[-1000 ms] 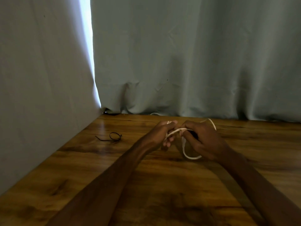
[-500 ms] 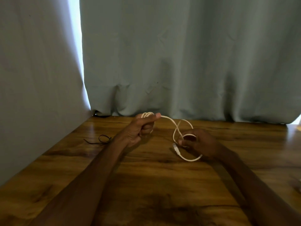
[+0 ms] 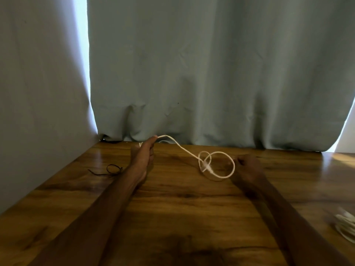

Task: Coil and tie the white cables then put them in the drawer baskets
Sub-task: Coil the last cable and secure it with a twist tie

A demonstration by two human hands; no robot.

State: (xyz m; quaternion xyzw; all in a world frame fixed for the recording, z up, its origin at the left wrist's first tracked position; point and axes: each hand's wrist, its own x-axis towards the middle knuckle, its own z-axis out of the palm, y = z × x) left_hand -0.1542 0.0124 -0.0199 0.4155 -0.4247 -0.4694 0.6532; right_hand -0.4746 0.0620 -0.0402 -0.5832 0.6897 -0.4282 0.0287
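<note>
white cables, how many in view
2. One cable runs from left hand to right hand; a blurred coil lies at the right edge, cut off, maybe hiding more.

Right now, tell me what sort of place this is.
Probably a makeshift, curtained-off work corner: a glossy brown wooden tabletop hemmed by grey-blue fabric curtains with daylight at the gaps, and a thin white cable held over it.

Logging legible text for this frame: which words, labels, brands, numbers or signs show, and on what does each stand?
None can be read. The curtain, the wooden table, the white cable and the black tie show no lettering. The cable bundle at the right edge is too blurred to tell whether it carries any marking.
</note>
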